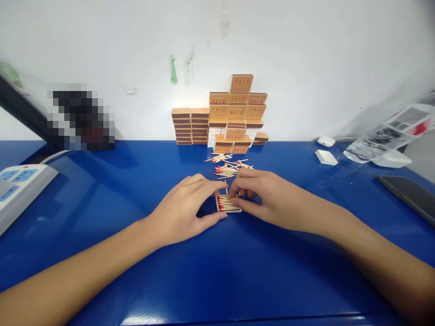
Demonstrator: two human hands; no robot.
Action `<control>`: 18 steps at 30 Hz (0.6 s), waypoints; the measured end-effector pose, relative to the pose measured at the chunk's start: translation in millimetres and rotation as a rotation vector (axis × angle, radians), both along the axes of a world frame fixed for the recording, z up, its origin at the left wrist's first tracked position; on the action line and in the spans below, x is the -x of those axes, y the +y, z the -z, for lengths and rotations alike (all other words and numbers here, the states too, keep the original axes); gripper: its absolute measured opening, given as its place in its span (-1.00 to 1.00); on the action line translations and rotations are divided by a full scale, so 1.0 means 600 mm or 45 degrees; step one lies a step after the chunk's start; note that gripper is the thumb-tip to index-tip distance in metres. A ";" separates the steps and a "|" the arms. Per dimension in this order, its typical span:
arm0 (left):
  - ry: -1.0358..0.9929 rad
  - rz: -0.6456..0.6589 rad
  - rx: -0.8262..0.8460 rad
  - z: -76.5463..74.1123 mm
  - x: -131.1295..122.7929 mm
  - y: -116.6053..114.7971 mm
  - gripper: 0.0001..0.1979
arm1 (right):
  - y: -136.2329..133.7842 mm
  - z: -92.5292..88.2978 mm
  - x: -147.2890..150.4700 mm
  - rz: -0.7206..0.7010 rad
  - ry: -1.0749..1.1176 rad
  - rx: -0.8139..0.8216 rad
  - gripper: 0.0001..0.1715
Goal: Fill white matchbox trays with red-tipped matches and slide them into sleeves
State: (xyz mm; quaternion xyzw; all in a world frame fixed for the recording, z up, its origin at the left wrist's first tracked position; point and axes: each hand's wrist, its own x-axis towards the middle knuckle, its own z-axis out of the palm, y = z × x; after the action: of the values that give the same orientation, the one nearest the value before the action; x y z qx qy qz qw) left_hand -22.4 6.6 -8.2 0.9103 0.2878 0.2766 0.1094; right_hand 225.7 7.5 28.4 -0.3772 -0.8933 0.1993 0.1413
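A small white matchbox tray (229, 211) filled with red-tipped matches (224, 202) lies on the blue table in front of me. Around its left end curves my left hand (183, 208), the thumb along the near side and the fingers at the far side. My right hand (261, 194) is closed in a pinch, thumb and index fingertips down on the matches at the tray's right part; how many they grip is hidden. Just beyond lie loose matches (226, 171) in a pile, with another small heap of matches (219, 158) behind it.
Stacked matchboxes (237, 111) stand against the wall, beside two columns of boxes (190, 127). At the left are a power strip (23, 185) and a blurred-out dark object (81, 120). Rightward lie a white case (326, 141), a white block (326, 157), a plastic bottle (377, 136) and a phone (408, 194).
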 end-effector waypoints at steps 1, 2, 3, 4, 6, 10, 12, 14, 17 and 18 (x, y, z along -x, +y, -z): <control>0.002 0.002 -0.002 0.000 0.000 0.000 -0.54 | 0.000 0.000 0.000 -0.005 0.001 0.006 -0.86; 0.002 0.003 -0.003 0.000 0.000 0.001 -0.54 | 0.000 0.001 -0.001 -0.010 0.001 0.011 -0.86; 0.004 0.004 -0.001 0.000 0.000 0.001 -0.54 | 0.000 0.002 -0.001 -0.014 0.004 0.012 -0.85; 0.007 0.004 0.004 0.000 -0.001 0.001 -0.54 | 0.000 0.002 -0.002 -0.014 0.010 0.010 -0.86; 0.016 0.005 0.019 0.000 -0.001 0.001 -0.55 | -0.001 0.004 -0.001 -0.008 0.019 0.005 -0.88; 0.014 0.016 0.031 0.000 -0.001 0.000 -0.55 | -0.003 0.006 0.001 -0.032 0.029 -0.011 -0.88; 0.013 0.017 0.035 -0.001 -0.001 -0.001 -0.55 | -0.003 0.007 0.001 -0.046 0.033 -0.021 -0.89; 0.024 0.016 0.049 -0.001 -0.001 -0.001 -0.56 | -0.001 0.006 0.000 -0.037 0.022 -0.035 -0.91; 0.035 0.020 0.061 -0.002 -0.002 -0.001 -0.58 | 0.002 0.006 -0.002 -0.026 -0.004 -0.050 -0.88; 0.036 0.021 0.061 -0.002 -0.002 -0.001 -0.58 | 0.002 0.006 -0.002 -0.029 -0.011 -0.053 -0.87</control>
State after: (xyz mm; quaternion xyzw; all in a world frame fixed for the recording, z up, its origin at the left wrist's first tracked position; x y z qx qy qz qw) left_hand -21.4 5.8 -6.7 0.9136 0.2883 0.2559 0.1294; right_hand 226.7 8.9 24.7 -0.3649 -0.9022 0.1805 0.1429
